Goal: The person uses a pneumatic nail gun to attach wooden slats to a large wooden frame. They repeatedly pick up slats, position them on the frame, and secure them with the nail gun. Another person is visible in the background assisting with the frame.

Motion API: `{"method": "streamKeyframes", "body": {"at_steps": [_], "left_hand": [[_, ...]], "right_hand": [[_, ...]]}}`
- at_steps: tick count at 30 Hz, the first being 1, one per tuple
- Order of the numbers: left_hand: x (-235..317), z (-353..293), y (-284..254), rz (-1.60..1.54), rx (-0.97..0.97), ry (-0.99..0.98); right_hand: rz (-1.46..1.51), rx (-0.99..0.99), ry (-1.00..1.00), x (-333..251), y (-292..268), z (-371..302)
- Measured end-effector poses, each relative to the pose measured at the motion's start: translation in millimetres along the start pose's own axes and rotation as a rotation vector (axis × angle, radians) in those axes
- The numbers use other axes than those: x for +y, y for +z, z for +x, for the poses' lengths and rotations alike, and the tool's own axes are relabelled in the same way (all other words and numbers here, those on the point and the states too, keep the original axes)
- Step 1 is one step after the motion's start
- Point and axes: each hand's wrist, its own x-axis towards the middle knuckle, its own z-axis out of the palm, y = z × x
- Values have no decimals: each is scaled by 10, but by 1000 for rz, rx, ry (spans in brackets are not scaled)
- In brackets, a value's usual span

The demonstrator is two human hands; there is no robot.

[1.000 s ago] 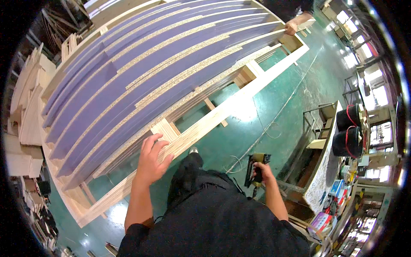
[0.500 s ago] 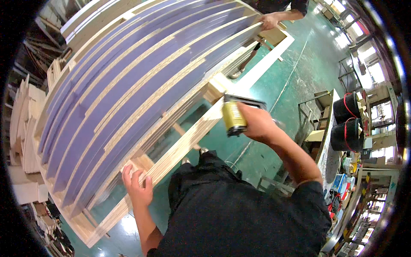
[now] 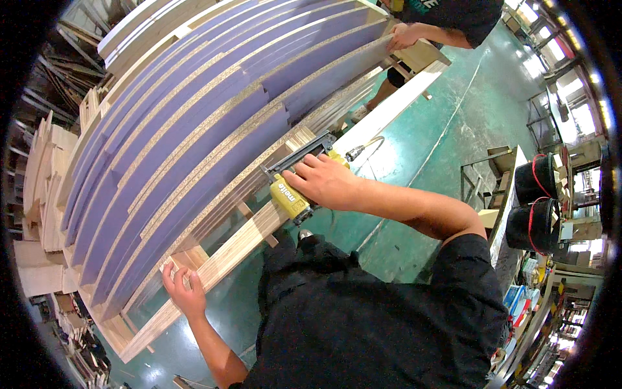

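Observation:
In my right hand (image 3: 327, 181) is a yellow and black nail gun (image 3: 288, 200), with my fingers wrapped round its body. It lies across the middle of a long pale wooden rail (image 3: 236, 246), and its black magazine points toward the far right. My left hand (image 3: 186, 293) is at the rail's near left part, its curled fingers on a small wooden block (image 3: 188, 258) between the rail and the nearest curved board. Beyond the rail stand several curved, purple-faced boards (image 3: 214, 139) with pale edges, set side by side in a wooden frame.
At the far right, a co-worker's hand (image 3: 405, 35) rests on the end of a curved board. An air hose fitting (image 3: 355, 153) sits behind the gun. To the right, black buckets (image 3: 532, 223) with red cords stand by a bench. Stacked wood pieces (image 3: 55, 162) are at the left.
My right hand has brought the nail gun leftward along the rail and turned it. My left hand stays at the block. More of the co-worker has come into view.

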Motion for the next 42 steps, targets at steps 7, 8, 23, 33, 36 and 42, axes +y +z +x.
{"method": "streamKeyframes", "body": {"at_steps": [7, 8, 23, 33, 36, 42], "left_hand": [[-132, -68, 58, 36, 52, 20], [-133, -107, 76, 33, 44, 29], [-8, -3, -80, 30, 142, 56], [53, 232, 212, 43, 156, 106], [-13, 208, 211, 21, 131, 130], [-43, -50, 26, 36, 93, 14]], "right_hand": [[-56, -32, 26, -1, 92, -2], [-50, -38, 37, -17, 83, 5], [-30, -3, 64, -97, 178, 11], [31, -6, 135, 166, 186, -46], [23, 39, 99, 166, 179, -25], [63, 25, 95, -54, 180, -26]]}}
